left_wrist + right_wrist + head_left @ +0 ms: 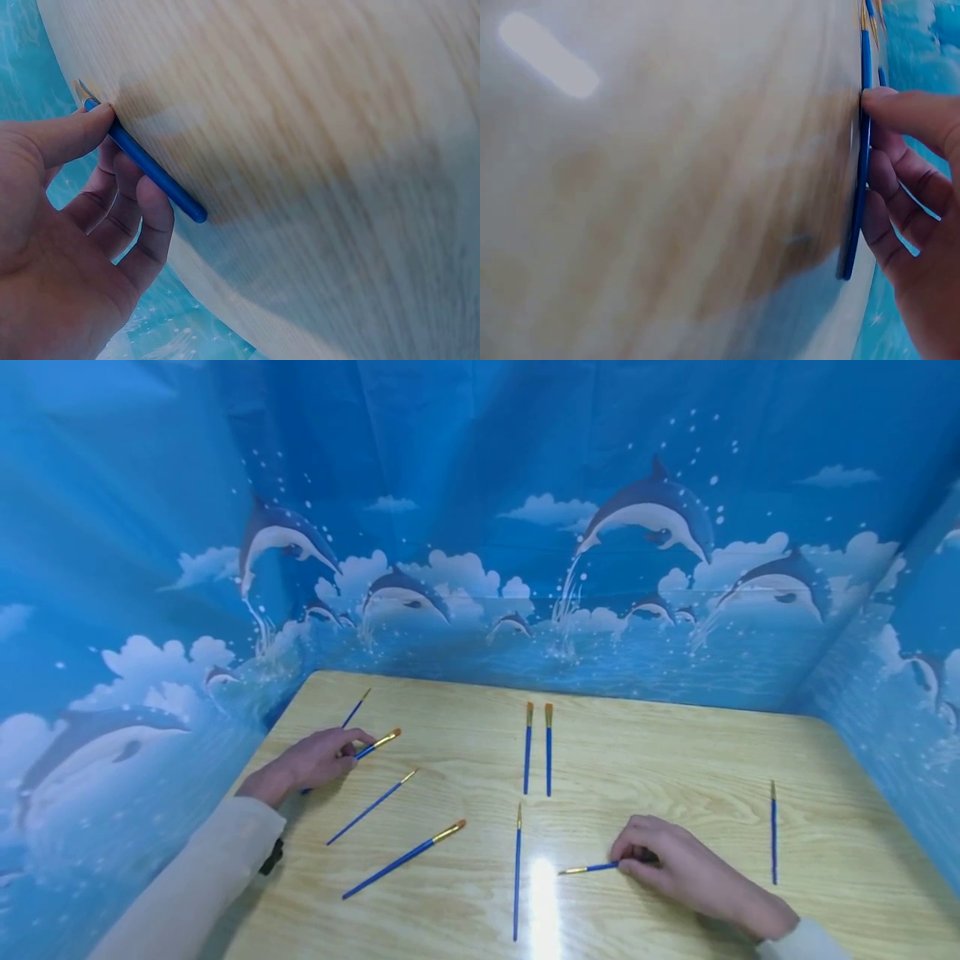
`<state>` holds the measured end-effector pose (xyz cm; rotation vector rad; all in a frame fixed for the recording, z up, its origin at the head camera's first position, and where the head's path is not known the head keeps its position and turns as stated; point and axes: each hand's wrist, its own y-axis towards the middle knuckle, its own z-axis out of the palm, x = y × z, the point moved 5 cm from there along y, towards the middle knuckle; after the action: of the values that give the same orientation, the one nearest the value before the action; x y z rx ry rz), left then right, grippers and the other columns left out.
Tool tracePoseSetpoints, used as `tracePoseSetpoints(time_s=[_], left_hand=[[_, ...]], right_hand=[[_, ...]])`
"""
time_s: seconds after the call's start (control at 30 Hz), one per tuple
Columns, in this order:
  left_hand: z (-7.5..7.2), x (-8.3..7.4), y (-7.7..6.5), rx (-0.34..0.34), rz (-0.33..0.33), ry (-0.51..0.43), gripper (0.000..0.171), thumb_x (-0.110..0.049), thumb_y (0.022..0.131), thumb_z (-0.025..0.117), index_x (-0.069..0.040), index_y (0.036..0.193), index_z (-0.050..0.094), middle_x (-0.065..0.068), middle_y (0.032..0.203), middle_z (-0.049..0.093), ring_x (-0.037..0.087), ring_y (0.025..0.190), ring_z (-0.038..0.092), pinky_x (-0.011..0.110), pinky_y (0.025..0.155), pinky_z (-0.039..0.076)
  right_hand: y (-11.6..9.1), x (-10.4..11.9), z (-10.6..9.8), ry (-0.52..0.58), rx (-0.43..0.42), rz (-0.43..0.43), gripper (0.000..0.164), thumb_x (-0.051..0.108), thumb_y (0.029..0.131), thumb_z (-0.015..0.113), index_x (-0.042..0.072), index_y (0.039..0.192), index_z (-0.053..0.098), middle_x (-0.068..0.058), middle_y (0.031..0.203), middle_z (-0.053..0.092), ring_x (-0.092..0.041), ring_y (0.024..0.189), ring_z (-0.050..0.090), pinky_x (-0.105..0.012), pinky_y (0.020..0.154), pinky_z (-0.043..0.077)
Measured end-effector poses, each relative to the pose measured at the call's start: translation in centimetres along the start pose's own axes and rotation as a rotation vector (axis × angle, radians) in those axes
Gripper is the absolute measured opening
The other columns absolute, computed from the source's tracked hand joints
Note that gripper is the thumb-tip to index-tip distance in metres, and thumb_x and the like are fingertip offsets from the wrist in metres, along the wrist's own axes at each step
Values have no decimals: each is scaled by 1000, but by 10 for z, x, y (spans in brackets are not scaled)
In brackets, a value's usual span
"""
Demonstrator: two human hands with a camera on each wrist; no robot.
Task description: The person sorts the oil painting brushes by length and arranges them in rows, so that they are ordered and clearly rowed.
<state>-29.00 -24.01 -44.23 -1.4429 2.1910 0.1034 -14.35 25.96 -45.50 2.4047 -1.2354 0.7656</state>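
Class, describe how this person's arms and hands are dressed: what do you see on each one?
The left hand and right hand are both bare, without gloves. The left sleeve is long, plain and off-white; a small black item shows by its cuff, too unclear to identify. Only the pale end of the right sleeve is visible.

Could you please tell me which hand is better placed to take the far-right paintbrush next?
Probably the right hand: it is nearer the far-right paintbrush than the left hand, though its held paintbrush may need releasing first.
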Motion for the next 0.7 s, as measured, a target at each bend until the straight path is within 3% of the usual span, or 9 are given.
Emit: tracePoseSetpoints(time_s=[0.1, 0.23, 0.4, 0.7], left_hand=[[2, 2, 1, -2, 3, 1, 39, -8, 109, 63, -10, 148, 62, 13, 118, 73, 25, 102, 68, 47, 85, 57], [1, 3, 1, -11, 7, 4, 39, -8, 109, 63, -10, 148, 62, 14, 118, 73, 26, 102, 68, 47, 85, 57], [-1, 3, 1, -12, 3, -6, 39, -8, 109, 63, -10, 148, 62, 14, 118, 72, 26, 101, 67, 45, 83, 56], [0, 3, 2, -4, 11, -4, 39, -8, 110, 62, -10, 148, 62, 14, 117, 73, 26, 101, 67, 46, 83, 56]], right_hand=[[2, -12, -4, 98, 23, 47, 9, 26, 104, 77, 28, 112, 76, 15, 104, 68, 3, 90, 62, -24, 75, 57], [4, -20, -9, 150, 39, 66, 10, 27, 104, 76, 27, 113, 78, 12, 105, 70, 1, 93, 64, -24, 77, 56], [6, -23, -12, 155, 53, 77, 9, 26, 105, 74, 29, 112, 79, 9, 106, 72, -1, 97, 65, -24, 81, 56], [8, -22, -10, 145, 56, 91, 9, 22, 106, 71, 25, 112, 76, 12, 103, 68, 0, 88, 62, -24, 73, 55]])
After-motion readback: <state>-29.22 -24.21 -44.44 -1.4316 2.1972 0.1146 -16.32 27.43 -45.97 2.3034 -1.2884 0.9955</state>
